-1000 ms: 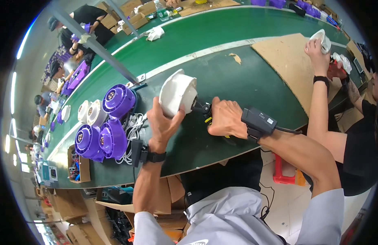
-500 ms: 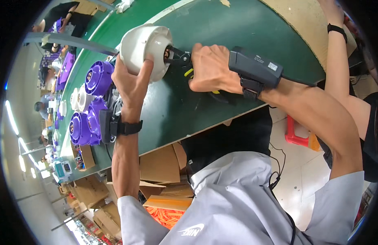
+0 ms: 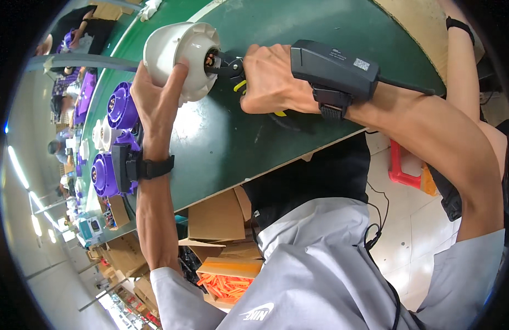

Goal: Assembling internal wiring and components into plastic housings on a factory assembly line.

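Head view: a white housing (image 3: pixel 180 58) is held tilted above the green worktable (image 3: pixel 238 143), its round opening turned toward the right, with copper-coloured parts (image 3: pixel 210 59) seen inside. It is gripped from below and from the left by the left hand (image 3: pixel 158 99), thumb and fingers spread wide around its shell. Just right of the housing, black-and-yellow pliers (image 3: pixel 232 69) are clasped in the right hand (image 3: pixel 274 80), the fingers curled tightly round the handles; the pliers' tip is put into the opening, and whether anything is pinched there cannot be told.

Below and left of the housing, purple housings (image 3: pixel 122 104) are grouped beside smaller white parts (image 3: pixel 107 135); some of the purple ones are partly covered by the black wrist device (image 3: pixel 122 165). Left of the housing, a grey rail (image 3: pixel 100 60) is seen reaching toward the left fingers; whether it is touched cannot be told. Well below the housing, under the table edge, orange pieces (image 3: pixel 227 285) are held in a cardboard box (image 3: pixel 232 268). Far to its right, a cardboard sheet (image 3: pixel 406 22) is laid on the table, partly overlapped by a co-worker's forearm (image 3: pixel 462 82).
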`<state>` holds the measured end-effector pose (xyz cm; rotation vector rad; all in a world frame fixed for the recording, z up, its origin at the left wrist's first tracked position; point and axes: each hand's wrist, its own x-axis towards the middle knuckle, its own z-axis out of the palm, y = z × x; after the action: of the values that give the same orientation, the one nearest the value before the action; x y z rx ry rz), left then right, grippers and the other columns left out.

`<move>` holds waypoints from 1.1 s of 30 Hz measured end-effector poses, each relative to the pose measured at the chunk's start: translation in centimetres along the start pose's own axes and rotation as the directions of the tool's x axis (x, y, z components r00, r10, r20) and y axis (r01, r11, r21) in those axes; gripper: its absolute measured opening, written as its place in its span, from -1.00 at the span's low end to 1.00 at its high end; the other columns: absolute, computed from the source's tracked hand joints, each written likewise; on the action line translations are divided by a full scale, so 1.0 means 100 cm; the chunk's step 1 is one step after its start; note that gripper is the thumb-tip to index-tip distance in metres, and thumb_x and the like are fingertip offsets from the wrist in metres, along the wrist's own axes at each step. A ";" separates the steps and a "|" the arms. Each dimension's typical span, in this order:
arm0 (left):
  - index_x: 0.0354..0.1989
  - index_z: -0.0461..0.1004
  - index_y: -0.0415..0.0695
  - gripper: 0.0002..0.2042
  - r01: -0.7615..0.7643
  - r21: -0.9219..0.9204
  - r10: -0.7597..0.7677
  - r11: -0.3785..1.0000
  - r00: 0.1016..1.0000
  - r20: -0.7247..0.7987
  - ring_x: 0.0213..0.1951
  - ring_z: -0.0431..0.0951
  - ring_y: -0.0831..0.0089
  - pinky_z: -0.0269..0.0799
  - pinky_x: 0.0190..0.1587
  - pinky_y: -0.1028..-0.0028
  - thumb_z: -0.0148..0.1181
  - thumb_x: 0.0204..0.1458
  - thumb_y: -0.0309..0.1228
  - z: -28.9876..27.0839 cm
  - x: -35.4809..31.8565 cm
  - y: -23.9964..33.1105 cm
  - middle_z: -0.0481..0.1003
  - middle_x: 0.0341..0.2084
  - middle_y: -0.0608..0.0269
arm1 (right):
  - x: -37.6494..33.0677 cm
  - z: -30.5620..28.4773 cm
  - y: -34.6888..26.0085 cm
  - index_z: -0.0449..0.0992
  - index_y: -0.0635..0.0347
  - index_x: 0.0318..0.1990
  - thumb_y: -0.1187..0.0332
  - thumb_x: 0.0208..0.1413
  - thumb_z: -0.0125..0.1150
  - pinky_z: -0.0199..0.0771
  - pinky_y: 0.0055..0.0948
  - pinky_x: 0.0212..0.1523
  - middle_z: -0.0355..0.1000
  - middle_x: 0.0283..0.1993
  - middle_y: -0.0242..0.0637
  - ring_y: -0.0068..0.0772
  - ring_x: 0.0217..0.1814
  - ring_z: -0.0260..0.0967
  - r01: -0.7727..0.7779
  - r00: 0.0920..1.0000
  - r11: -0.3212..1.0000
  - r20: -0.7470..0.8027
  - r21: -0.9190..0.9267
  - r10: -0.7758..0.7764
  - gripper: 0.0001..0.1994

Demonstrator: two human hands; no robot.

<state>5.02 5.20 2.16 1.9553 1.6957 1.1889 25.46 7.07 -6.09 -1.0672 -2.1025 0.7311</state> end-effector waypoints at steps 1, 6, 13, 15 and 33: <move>-0.02 0.44 -0.37 -0.55 0.024 0.037 -0.025 0.999 0.999 0.037 -0.31 0.54 0.48 0.47 -0.26 0.50 0.30 0.05 -0.25 0.002 0.002 0.003 0.56 -0.28 0.10 | -0.002 0.001 0.004 0.46 0.60 -0.41 0.35 -0.32 0.17 0.52 -0.11 -0.21 0.46 -0.45 0.28 0.23 -0.34 0.51 0.011 0.999 1.000 -0.033 0.018 -0.011 -0.63; -0.04 0.45 -0.38 -0.54 0.068 0.077 -0.075 0.995 0.992 0.097 -0.31 0.55 0.48 0.46 -0.27 0.53 0.30 0.04 -0.23 -0.011 0.009 0.000 0.56 -0.28 0.10 | 0.003 0.014 0.006 0.48 0.59 -0.42 0.36 -0.33 0.15 0.52 -0.13 -0.20 0.47 -0.43 0.27 0.21 -0.33 0.51 0.096 0.989 0.992 -0.122 0.081 -0.085 -0.64; -0.10 0.47 -0.40 -0.55 0.011 0.119 -0.029 0.993 0.987 0.156 -0.37 0.53 0.50 0.44 -0.33 0.55 0.28 0.05 -0.20 -0.012 0.019 0.003 0.56 -0.33 0.11 | 0.002 0.022 0.017 0.50 0.59 -0.44 0.37 -0.33 0.13 0.52 -0.14 -0.19 0.48 -0.39 0.26 0.19 -0.31 0.51 0.149 0.968 0.983 -0.217 0.108 -0.123 -0.65; -0.12 0.48 -0.40 -0.56 0.030 0.114 -0.049 0.993 0.985 0.166 -0.37 0.53 0.50 0.44 -0.34 0.56 0.28 0.05 -0.20 -0.013 0.018 0.001 0.56 -0.34 0.11 | 0.000 0.015 0.008 0.53 0.54 -0.46 0.36 -0.30 0.12 0.53 -0.15 -0.17 0.50 -0.37 0.22 0.18 -0.30 0.52 0.094 0.984 0.993 -0.156 0.067 -0.083 -0.68; -0.55 0.57 -0.33 -0.54 0.014 0.515 -0.335 0.857 0.776 0.535 -0.52 0.52 0.42 0.40 -0.48 0.40 0.25 -0.15 -0.04 -0.007 0.114 0.051 0.54 -0.58 0.15 | 0.016 -0.030 -0.051 0.41 0.41 -0.11 0.24 -0.15 0.27 0.40 0.07 -0.05 0.48 -0.22 -0.01 -0.07 -0.17 0.49 -0.086 0.979 0.757 0.088 -0.648 0.187 -0.52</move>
<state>7.58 14.16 10.54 2.0481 1.8436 -0.0105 24.62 6.31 -0.05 -1.5822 -2.5006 0.1225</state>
